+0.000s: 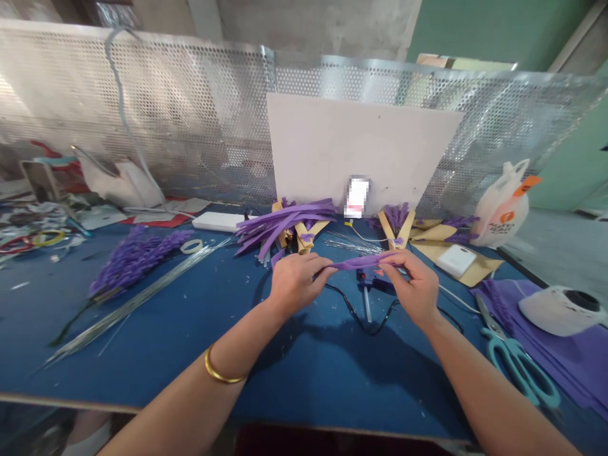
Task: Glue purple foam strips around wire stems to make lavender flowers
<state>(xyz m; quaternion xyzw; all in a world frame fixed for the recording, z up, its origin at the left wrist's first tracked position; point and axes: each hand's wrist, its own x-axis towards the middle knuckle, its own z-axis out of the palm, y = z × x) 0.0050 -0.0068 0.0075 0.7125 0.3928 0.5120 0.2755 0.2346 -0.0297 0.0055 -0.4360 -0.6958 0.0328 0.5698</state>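
Note:
My left hand (295, 280) and my right hand (414, 285) hold a purple foam strip (361, 261) stretched level between them, just above the blue table (166, 342). Each hand pinches one end with closed fingers. A gold bangle (219, 373) sits on my left wrist. Right below the strip lies a glue gun (367, 288) with its black cord (361, 320). Behind my hands is a pile of purple foam strips (285, 225) with tan paper pieces.
Finished purple flower stems (135, 256) and a bundle of thin wires (137, 297) lie at left. Teal scissors (517, 361), purple foam sheets (584, 354) and a white tape roll (563, 309) are at right. A perforated metal screen (142, 120) and a white board (351, 149) back the table.

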